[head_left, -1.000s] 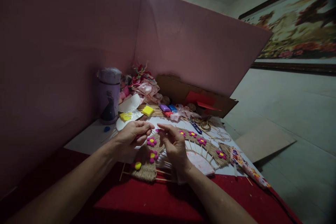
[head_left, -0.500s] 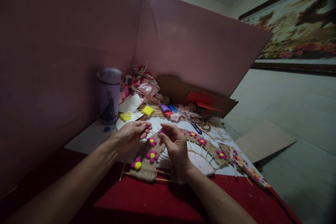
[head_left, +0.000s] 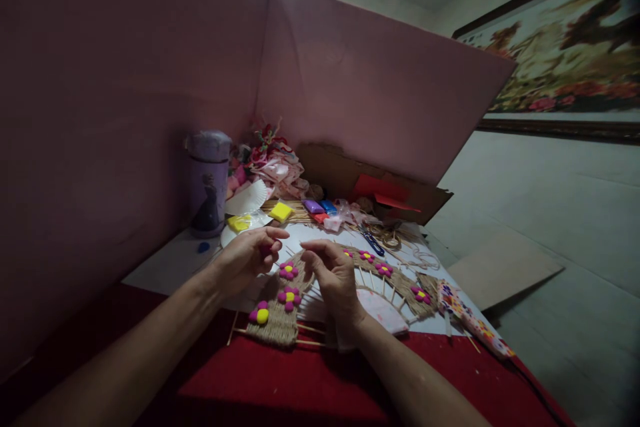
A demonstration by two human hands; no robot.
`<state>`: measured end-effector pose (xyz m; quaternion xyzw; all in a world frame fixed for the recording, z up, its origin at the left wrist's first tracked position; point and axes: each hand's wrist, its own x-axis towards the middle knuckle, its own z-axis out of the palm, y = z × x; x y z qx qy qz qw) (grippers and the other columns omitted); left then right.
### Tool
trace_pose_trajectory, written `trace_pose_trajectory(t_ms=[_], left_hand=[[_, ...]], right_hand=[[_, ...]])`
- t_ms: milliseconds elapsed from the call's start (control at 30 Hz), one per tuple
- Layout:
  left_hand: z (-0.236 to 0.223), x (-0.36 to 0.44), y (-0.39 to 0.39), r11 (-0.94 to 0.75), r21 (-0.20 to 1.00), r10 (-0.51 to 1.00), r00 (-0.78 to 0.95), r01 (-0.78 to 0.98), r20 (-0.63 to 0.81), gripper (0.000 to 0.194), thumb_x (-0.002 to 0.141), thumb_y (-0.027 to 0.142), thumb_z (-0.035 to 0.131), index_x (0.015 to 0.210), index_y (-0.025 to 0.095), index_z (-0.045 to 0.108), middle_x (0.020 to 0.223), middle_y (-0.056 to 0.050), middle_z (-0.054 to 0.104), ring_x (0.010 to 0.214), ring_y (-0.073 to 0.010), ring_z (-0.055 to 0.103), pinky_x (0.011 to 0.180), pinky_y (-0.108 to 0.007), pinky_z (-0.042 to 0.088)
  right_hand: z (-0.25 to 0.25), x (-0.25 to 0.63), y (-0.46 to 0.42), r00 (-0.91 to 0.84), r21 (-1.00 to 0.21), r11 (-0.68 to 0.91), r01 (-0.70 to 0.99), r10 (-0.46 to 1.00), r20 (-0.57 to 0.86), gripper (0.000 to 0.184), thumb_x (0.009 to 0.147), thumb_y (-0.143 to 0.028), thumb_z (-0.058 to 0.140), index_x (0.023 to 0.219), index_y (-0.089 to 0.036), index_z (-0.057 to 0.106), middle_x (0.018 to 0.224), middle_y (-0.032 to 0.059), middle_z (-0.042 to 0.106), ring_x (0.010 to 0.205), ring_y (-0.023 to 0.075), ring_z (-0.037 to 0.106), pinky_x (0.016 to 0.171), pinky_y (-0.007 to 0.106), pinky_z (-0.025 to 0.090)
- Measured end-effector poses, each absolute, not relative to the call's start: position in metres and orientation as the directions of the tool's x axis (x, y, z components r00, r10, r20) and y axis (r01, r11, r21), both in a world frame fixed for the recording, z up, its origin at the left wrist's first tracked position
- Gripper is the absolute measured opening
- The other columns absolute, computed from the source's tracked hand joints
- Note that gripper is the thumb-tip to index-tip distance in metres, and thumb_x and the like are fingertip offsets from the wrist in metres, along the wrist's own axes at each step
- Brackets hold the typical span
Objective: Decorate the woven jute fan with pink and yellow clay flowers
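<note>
My left hand (head_left: 245,259) is in the air over the left of the work, its fingers curled round a small lump of magenta clay (head_left: 267,249) that shows between them. Facing it, my right hand (head_left: 334,280) has thumb and index fingertips drawn together in a pinch; whether a tiny bit sits between them is too small to see. Below both hands lies a fan-shaped piece woven of brown twine (head_left: 275,332) on thin sticks. Magenta clay flowers with yellow centres (head_left: 289,297) dot its band. A pale patterned half-round (head_left: 380,312) fills its inner middle, partly behind my right wrist.
A floral-wrapped tool with a cord (head_left: 475,320) lies right of the weave. Behind it are blue-handled scissors (head_left: 373,241), a yellow clay pack (head_left: 281,212), a purple pack (head_left: 314,206) and sticks. A lilac tumbler (head_left: 207,180) stands back left against the pink panel (head_left: 375,73).
My left fingers have curled further round the magenta clay. My right thumb and index finger have come closer together, and the magenta flower petals beside them are now less visible. The weave stays put.
</note>
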<state>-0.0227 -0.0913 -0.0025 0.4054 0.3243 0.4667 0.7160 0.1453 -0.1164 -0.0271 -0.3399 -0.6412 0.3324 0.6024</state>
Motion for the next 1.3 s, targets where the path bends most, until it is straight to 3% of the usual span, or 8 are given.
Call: trace_pose_trajectory(t_ms=[100, 333, 500, 733, 833, 1033, 1133, 1300], left_hand=[[0.000, -0.022, -0.093, 0.269, 0.849, 0.923, 0.373, -0.454, -0.092, 0.009, 0.071, 0.012, 0.049, 0.076, 0.011, 0.057, 0.056, 0.003, 0.044, 0.041, -0.0040, 0.039, 0.035, -0.014, 0.027], [-0.002, -0.020, -0.094, 0.268, 0.816, 0.907, 0.421, -0.512, -0.034, 0.016, 0.072, 0.003, 0.052, 0.086, 0.008, 0.059, 0.066, -0.002, 0.056, 0.057, -0.0074, 0.054, 0.053, -0.017, 0.045], [-0.009, -0.022, -0.089, 0.144, 0.879, 0.904, 0.421, -0.455, 0.070, 0.017, 0.078, 0.017, 0.056, 0.092, 0.008, 0.059, 0.073, -0.006, 0.062, 0.048, -0.0068, 0.052, 0.041, -0.017, 0.039], [-0.012, -0.020, -0.088, 0.155, 0.932, 0.917, 0.398, -0.327, -0.013, 0.020, 0.069, 0.014, 0.064, 0.089, 0.011, 0.061, 0.064, -0.001, 0.060, 0.046, -0.0046, 0.049, 0.043, -0.015, 0.036], [-0.008, -0.017, -0.092, 0.135, 0.967, 0.918, 0.395, -0.214, -0.041, 0.020, 0.070, 0.024, 0.066, 0.085, 0.011, 0.062, 0.055, 0.003, 0.052, 0.044, -0.0038, 0.044, 0.041, -0.014, 0.030], [-0.009, -0.013, -0.101, 0.121, 0.988, 0.779, 0.627, -0.100, -0.031, 0.039, 0.072, 0.051, 0.058, 0.062, 0.013, 0.056, 0.047, 0.004, 0.045, 0.038, -0.0042, 0.033, 0.038, -0.018, 0.023], [-0.010, -0.013, -0.102, 0.147, 0.981, 0.745, 0.666, -0.125, -0.027, 0.039, 0.071, 0.047, 0.061, 0.055, 0.014, 0.049, 0.045, 0.005, 0.039, 0.038, -0.0043, 0.030, 0.038, -0.019, 0.023], [-0.006, -0.015, -0.101, 0.125, 0.963, 0.827, 0.561, -0.240, 0.033, 0.025, 0.063, 0.029, 0.073, 0.072, 0.014, 0.055, 0.056, 0.004, 0.047, 0.044, -0.0037, 0.033, 0.040, -0.017, 0.019]], right_hand=[[-0.028, 0.146, -0.117, -0.058, -0.846, 0.531, 0.054, 0.847, 0.528, 0.015, 0.083, -0.029, 0.055, 0.075, -0.017, 0.060, 0.052, -0.0058, 0.047, 0.040, 0.0059, 0.043, 0.038, 0.019, 0.035], [-0.027, 0.146, -0.116, 0.001, -0.831, 0.548, 0.095, 0.835, 0.551, 0.012, 0.081, -0.025, 0.057, 0.090, -0.018, 0.061, 0.066, -0.0024, 0.056, 0.051, 0.0078, 0.051, 0.049, 0.021, 0.044], [-0.025, 0.144, -0.117, -0.077, -0.888, 0.460, -0.016, 0.885, 0.459, 0.013, 0.076, -0.027, 0.062, 0.069, -0.016, 0.060, 0.053, -0.0047, 0.053, 0.038, 0.0058, 0.044, 0.035, 0.018, 0.036], [-0.026, 0.142, -0.115, -0.045, -0.890, 0.452, -0.051, 0.890, 0.454, 0.013, 0.072, -0.021, 0.064, 0.084, -0.019, 0.063, 0.063, -0.0025, 0.060, 0.048, 0.0096, 0.053, 0.045, 0.023, 0.046], [-0.026, 0.143, -0.116, -0.050, -0.890, 0.455, 0.011, 0.889, 0.454, 0.010, 0.071, -0.024, 0.067, 0.073, -0.018, 0.059, 0.059, -0.0040, 0.054, 0.046, 0.0084, 0.047, 0.043, 0.021, 0.041], [-0.024, 0.144, -0.118, -0.072, -0.778, 0.572, 0.260, 0.815, 0.575, 0.021, 0.065, -0.020, 0.072, 0.069, -0.019, 0.052, 0.063, -0.0054, 0.045, 0.055, 0.0083, 0.040, 0.050, 0.021, 0.034], [-0.023, 0.144, -0.119, -0.119, -0.714, 0.630, 0.306, 0.769, 0.627, 0.017, 0.067, -0.018, 0.070, 0.070, -0.019, 0.053, 0.066, -0.0049, 0.043, 0.057, 0.0086, 0.038, 0.052, 0.021, 0.033], [-0.023, 0.146, -0.120, -0.130, -0.695, 0.640, 0.328, 0.759, 0.638, 0.022, 0.071, -0.022, 0.067, 0.091, -0.021, 0.058, 0.075, -0.0020, 0.050, 0.064, 0.0113, 0.046, 0.057, 0.023, 0.039]])
